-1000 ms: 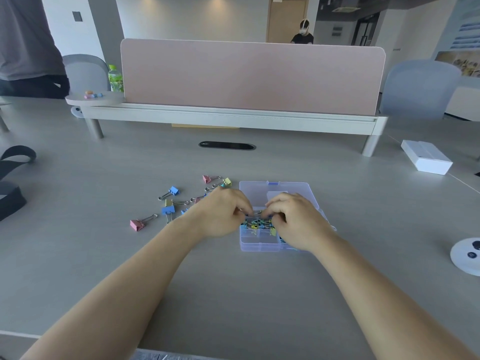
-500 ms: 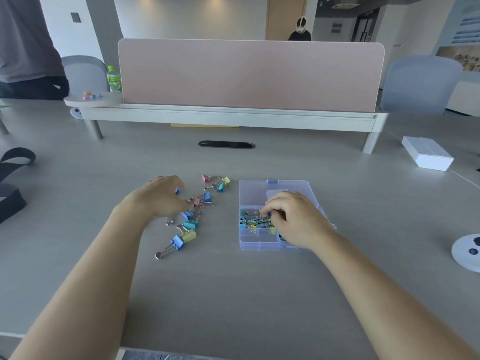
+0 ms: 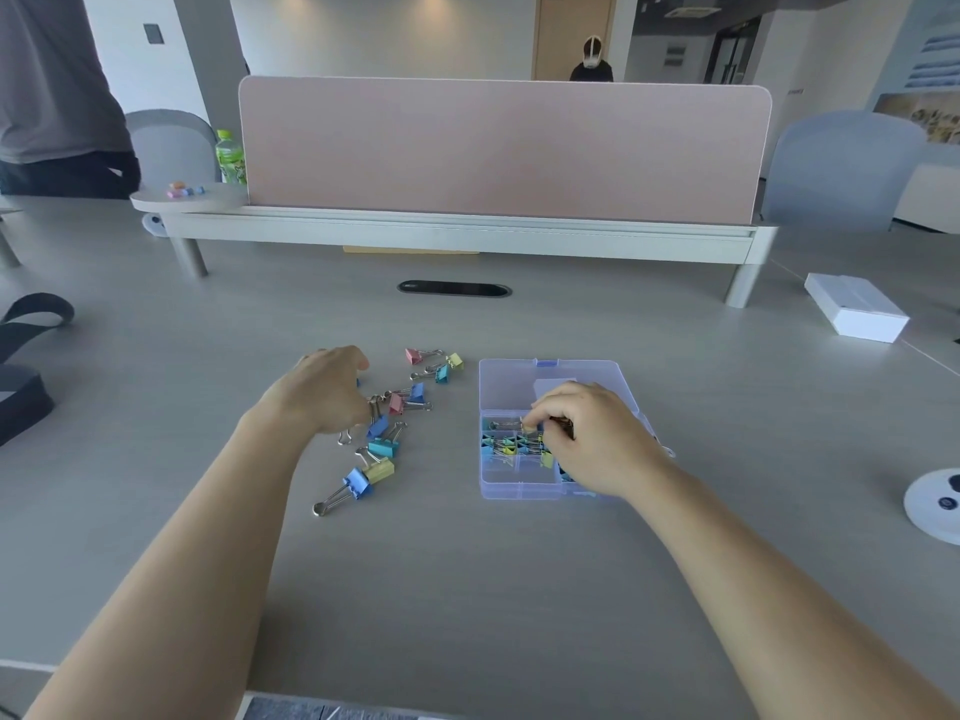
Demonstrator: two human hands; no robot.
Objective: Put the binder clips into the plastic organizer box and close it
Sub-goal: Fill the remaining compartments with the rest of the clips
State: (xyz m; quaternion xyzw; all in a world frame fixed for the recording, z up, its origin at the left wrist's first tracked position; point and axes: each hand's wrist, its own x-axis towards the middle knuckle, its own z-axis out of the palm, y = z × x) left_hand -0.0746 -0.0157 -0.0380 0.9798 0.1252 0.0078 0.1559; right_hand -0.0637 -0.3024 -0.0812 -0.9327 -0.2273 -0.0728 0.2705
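while looking down over the grey table [image 3: 519, 589], find the plastic organizer box [image 3: 511, 483] open right of centre, near compartments part-filled. above it, right hand [image 3: 597, 439], grip pinching a binder clip [image 3: 506, 424] inside. leftward, left hand [image 3: 322, 392] curled over loose binder clips [image 3: 382, 449]; grip hidden, cannot tell.

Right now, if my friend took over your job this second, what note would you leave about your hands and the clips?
The left grip is curled over the loose binder clips on the table, left of the box. I cannot tell if it holds one.
The right grip has its fingers curled down in the organizer box, among the clips inside. Whether it holds one is unclear.
The lid lies open, folded back.
Done: some clips sit in the compartments.
Left: put the loose clips in, then close the lid.
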